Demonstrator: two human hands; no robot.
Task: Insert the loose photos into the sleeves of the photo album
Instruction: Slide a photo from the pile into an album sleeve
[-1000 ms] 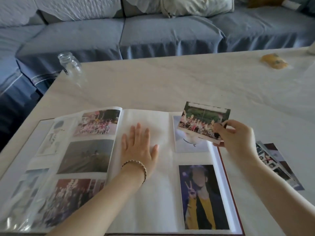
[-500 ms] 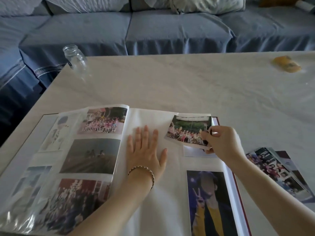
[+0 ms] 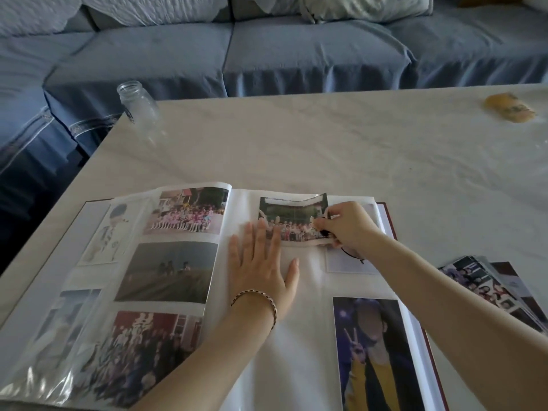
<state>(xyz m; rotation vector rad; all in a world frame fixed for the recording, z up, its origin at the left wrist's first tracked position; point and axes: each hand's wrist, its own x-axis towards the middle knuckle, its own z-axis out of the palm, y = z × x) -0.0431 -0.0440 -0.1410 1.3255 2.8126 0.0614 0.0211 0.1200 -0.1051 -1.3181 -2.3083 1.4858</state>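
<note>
Home living room: blue slip-covered sofa [image 3: 296, 48] with pale quilted cushions [image 3: 364, 5] right behind a low white counter [image 3: 326, 149], family photo album [image 3: 178, 262] open on it, empty glass jar [image 3: 138, 103] at the corner.

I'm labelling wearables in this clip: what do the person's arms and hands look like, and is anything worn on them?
Both forearms are bare, no sleeves in view. The left hand has a thin bracelet of alternating light and dark links round its wrist. The right hand has a bare wrist; a dark spot at its thumb tip may be nail polish, too small to tell.
</note>
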